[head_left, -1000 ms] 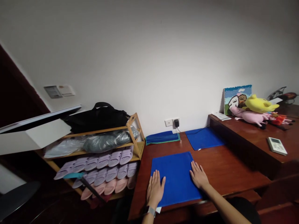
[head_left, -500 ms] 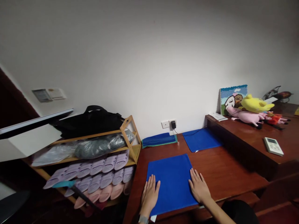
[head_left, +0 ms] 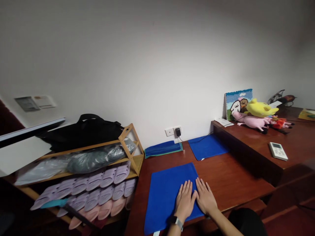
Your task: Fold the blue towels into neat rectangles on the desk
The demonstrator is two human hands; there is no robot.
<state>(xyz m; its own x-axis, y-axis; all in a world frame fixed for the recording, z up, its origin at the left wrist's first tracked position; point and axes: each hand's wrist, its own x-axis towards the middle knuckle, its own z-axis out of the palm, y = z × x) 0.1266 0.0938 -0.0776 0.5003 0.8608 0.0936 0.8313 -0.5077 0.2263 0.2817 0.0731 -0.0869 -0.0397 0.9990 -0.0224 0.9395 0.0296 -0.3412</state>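
Observation:
A blue cloth (head_left: 162,193) lies flat on the brown wooden table (head_left: 221,186), with a white tag at its near left corner. My left hand (head_left: 185,200) rests palm down on the right half of the cloth, fingers stretched out; a watch is on that wrist. Beside it, my right hand (head_left: 205,196) lies flat over the cloth's right edge, its fingers extended. The two thumbs are close together. Neither hand grips anything.
Behind lie a second blue cloth (head_left: 206,147) and a folded blue cloth with green edging (head_left: 163,149). A shoe rack (head_left: 134,165) with slippers stands left. The raised surface at right holds a remote control (head_left: 278,151), plush toys (head_left: 261,108) and a picture (head_left: 237,103).
My left hand has slid right across the cloth, from its left edge to beside my right hand. The right hand stays at the right edge. The view has shifted slightly right.

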